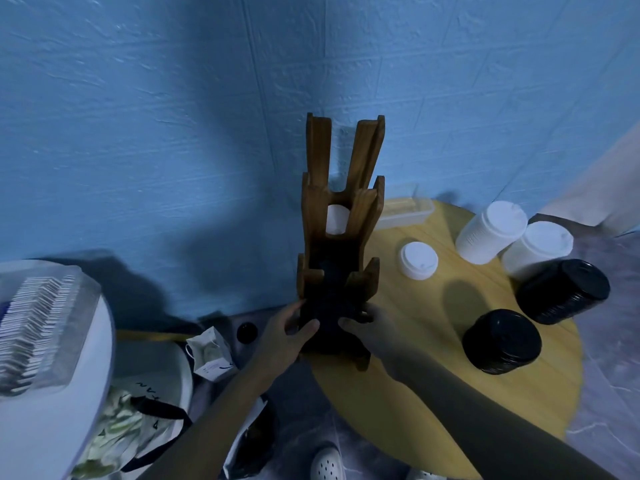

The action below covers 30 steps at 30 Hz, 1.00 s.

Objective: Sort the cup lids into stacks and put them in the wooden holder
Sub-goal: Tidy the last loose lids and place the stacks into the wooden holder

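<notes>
From the head camera, the wooden holder [341, 216] stands at the left edge of a round yellow table [415, 393], before a blue wall [138, 116]. The left hand [287, 336] and right hand [367, 327] curl round a black lid stack [329, 306] in the holder's lowest slot. White lids [337, 219] sit in the slot above. To the holder's right lie white stacks [490, 237] and black stacks [502, 341].

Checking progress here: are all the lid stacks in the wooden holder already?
No, black lid stacks and white lid stacks sit on the table beside the wooden holder.
</notes>
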Available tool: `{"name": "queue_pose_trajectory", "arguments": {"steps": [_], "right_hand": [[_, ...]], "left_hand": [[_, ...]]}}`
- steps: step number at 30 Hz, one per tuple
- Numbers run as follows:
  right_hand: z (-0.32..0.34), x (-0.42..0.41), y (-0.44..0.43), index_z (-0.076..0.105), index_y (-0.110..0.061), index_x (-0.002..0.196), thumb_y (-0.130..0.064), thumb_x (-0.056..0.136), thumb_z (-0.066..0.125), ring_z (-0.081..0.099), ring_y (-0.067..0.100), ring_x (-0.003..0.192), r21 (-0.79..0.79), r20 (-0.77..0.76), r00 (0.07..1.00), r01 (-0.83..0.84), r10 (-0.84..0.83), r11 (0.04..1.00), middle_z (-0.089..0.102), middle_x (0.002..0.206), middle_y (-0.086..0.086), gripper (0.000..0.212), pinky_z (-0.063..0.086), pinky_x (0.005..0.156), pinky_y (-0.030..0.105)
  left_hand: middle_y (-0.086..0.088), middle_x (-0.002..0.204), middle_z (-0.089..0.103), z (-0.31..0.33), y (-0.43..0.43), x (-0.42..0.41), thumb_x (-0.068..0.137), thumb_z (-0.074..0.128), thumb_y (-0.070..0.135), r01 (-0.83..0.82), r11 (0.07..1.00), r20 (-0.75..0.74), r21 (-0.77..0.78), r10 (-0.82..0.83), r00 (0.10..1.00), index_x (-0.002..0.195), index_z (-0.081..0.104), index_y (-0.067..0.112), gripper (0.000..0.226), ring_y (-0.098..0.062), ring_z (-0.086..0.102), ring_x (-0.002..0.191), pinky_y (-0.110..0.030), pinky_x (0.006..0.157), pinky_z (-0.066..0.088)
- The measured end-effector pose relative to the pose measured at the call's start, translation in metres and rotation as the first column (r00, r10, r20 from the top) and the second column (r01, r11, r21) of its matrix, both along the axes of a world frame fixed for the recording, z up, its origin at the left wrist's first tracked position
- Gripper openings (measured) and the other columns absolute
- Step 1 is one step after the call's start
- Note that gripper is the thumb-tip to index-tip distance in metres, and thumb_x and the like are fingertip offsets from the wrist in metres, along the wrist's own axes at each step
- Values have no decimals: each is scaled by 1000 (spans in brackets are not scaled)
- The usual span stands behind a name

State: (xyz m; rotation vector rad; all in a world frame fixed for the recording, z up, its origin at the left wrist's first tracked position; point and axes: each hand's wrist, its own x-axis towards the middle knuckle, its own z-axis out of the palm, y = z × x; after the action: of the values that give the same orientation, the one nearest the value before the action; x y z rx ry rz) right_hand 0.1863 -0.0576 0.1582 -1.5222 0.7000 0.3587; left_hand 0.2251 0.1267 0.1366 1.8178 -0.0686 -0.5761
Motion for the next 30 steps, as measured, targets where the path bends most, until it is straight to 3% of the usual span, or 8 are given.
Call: {"name": "queue_pose_trajectory", "arguments": {"steps": [3,6,13,17,19,22,25,30], "right_hand": [[0,1,-2,57,-15,126,-27,87,72,61,16,103,-5,-20,1000,0,0,1000,63,118,1,43,50,79,23],[-3,-1,0,47,-16,120,-26,84,75,57,15,99,-56,-22,1000,-11,10,998,56,112,0,46,49,73,23],[-14,1,6,49,-16,112,-26,85,72,56,17,98,-217,-1,1000,7,-8,976,56,108,1,37,52,79,31],[-12,-1,6,49,-17,110,-29,86,73,58,12,88,-237,-8,999,36,-39,971,58,102,2,36,49,66,23],[-7,-2,3,50,-15,112,-29,87,72,58,12,88,-225,-17,999,25,-29,974,58,102,2,36,49,65,22],[5,-9,-7,49,-16,113,-29,88,70,57,11,89,-190,-23,1000,6,-10,982,57,105,2,35,47,64,21],[19,-20,-24,51,-20,118,-32,89,68,56,12,96,-241,-8,1000,-23,22,970,56,108,-1,37,51,77,25],[45,-48,-67,55,-23,115,-31,88,69,54,7,100,-483,106,994,41,13,875,57,108,-8,31,46,83,24]], "left_hand": [[17,120,62,2,-3,0,94,68,22,10,999,36,42,-11,999,132,53,31,42,8,57,110,-16,99,47],[22,117,60,2,-1,2,95,68,23,47,992,72,114,-55,996,133,51,33,43,10,56,109,-21,100,46],[0,96,72,-1,-8,0,90,74,20,-57,965,164,257,15,986,128,63,19,39,-13,67,90,-39,87,57],[14,85,64,2,-14,-4,89,75,17,-107,959,177,263,61,982,117,62,22,32,2,60,80,-10,69,47],[17,85,62,5,-15,-6,90,74,16,-100,959,176,264,54,983,113,60,23,28,5,58,78,-5,64,43],[14,90,60,13,-13,-10,91,73,19,-114,954,204,278,58,977,111,59,21,25,5,55,82,-5,65,41],[6,93,61,27,-15,-17,90,72,22,-149,940,405,308,12,914,111,63,16,23,-3,57,87,-13,72,43],[11,82,60,74,-71,-32,93,67,18,81,978,523,192,-171,835,100,62,24,11,-4,61,80,-13,68,49]]}}
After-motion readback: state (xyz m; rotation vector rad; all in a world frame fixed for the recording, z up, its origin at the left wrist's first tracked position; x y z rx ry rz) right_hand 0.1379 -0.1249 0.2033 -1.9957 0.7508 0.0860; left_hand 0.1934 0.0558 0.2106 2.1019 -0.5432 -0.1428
